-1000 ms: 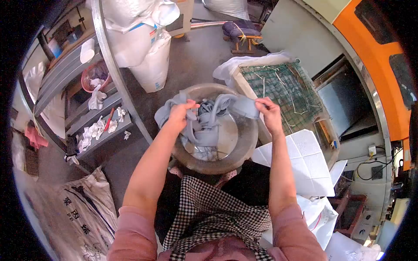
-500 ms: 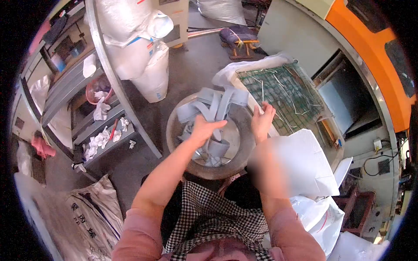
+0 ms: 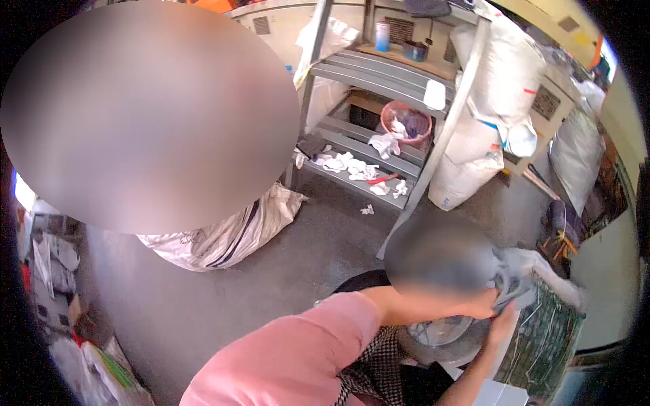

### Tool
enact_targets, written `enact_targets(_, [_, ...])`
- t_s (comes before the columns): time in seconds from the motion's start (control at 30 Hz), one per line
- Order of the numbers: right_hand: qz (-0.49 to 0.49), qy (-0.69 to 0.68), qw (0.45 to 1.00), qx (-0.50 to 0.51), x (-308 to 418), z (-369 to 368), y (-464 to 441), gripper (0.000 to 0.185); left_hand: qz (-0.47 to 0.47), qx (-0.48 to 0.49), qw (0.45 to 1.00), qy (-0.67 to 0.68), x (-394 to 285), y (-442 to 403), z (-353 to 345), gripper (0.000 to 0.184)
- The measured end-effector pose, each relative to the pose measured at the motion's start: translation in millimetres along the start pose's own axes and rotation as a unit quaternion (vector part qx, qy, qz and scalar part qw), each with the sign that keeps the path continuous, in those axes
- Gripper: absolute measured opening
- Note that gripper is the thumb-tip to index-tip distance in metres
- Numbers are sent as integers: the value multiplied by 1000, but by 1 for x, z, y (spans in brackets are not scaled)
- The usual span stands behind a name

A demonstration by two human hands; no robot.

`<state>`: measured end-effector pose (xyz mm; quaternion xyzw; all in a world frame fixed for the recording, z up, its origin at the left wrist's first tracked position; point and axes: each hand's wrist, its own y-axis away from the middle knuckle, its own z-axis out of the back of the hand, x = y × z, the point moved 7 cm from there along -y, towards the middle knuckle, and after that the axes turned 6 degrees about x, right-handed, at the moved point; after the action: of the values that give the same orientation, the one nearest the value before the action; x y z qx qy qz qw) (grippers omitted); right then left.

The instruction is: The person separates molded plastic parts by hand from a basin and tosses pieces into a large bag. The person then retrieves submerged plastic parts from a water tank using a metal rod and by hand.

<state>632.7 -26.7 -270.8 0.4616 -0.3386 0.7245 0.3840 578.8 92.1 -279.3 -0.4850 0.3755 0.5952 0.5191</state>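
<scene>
A bunch of curved grey plastic strips is at the right, above the near edge of a netted tray. My left hand has its fingers closed on the bunch from the left side. Just below, my right hand reaches up to the strips' underside; its fingertips are smeared and partly hidden, so its grip is unclear. Under my hands is a round basin, largely covered by my forearms. A blurred patch hides what lies left of the strips.
The tray with green netting stands at the right. Ahead, a metal rack holds a pink basket and crumpled white scraps. Full white sacks lean beside it. Another sack lies on the floor.
My view has swung left, so the basin and tray now appear at the lower right. The grey strips have gone from over the basin to the tray's edge, and my hands are closer together.
</scene>
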Motion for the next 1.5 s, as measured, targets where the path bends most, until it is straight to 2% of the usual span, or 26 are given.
enact_targets(0.1, [-109,190,967,133,-40,-12,1,58,16,-59,998,22,-31,29,15,41])
enact_targets(0.17, [110,237,965,-16,-21,-3,10,59,7,-121,992,46,-32,35,31,41])
enact_targets(0.27, [28,3,998,-62,-21,24,6,49,-42,-150,984,83,-34,20,78,47])
enact_targets(0.4, [54,147,987,-22,-25,30,7,41,-62,-361,930,-27,-124,93,261,66])
enact_targets(0.47, [62,145,988,-10,-53,36,2,39,-102,-463,858,-196,-177,156,380,63])
enact_targets(0.5, [69,147,987,3,-61,30,-2,37,-47,-424,891,-157,-234,217,412,52])
enact_targets(0.53, [4,92,996,4,-48,25,6,36,-2,-485,847,-218,-248,259,466,43])
enact_targets(0.6, [18,135,991,6,-59,22,-4,36,111,-591,736,-311,-275,346,571,31])
enact_targets(0.63, [28,189,982,8,-65,26,-2,36,189,-511,613,-572,-282,384,648,28])
enact_targets(0.67, [47,137,989,15,-65,21,-2,33,233,-442,381,-778,-287,421,719,26])
enact_targets(0.7, [22,304,953,2,-70,20,0,29,111,-481,484,-723,-301,488,739,28])
enact_targets(0.73, [5,112,993,34,-119,21,-18,29,-18,-492,573,-655,-314,555,759,32])
enact_targets(0.77, [5,142,990,1,-101,19,-9,29,89,-510,581,-628,-299,581,792,38])
enact_targets(0.83, [-23,232,971,-47,-19,13,19,29,288,-543,516,-596,-259,637,828,51])
enact_targets(0.9, [25,250,964,-81,-38,23,14,27,424,-598,414,-540,-223,655,849,64])
enact_targets(1.0, [-59,253,965,-32,-54,30,6,27,459,-681,303,-483,-194,633,827,83])
enact_targets(1.03, [-65,264,962,-42,-47,35,5,27,415,-689,331,-494,-171,605,814,90])
enact_targets(1.07, [-84,324,942,25,-57,26,4,28,350,-672,368,-540,-156,553,784,78])
enact_targets(1.13, [-166,373,898,163,-135,11,-14,34,127,-527,568,-619,-112,381,657,57])
enact_targets(1.2, [-154,423,859,243,-170,-16,-19,39,-6,-370,794,-482,-52,248,525,39])
enact_targets(1.23, [-129,472,813,316,-185,-40,-17,44,135,-304,778,-533,-44,194,447,39])
enact_targets(1.27, [-135,466,815,318,-191,-55,-17,44,66,-245,892,-373,-7,153,400,45])
enact_targets(1.3, [-120,493,795,332,-189,-73,-18,47,184,-253,864,-394,-34,122,307,53])
enact_targets(1.37, [-111,513,776,350,-218,-96,-30,50,172,-82,950,-248,35,59,222,65])
enact_targets(1.43, [2,525,828,194,-262,-115,-56,45,78,17,954,-289,15,20,131,66])
enact_targets(1.5, [64,561,816,125,-297,-135,-76,42,43,54,941,-332,28,1,80,61])
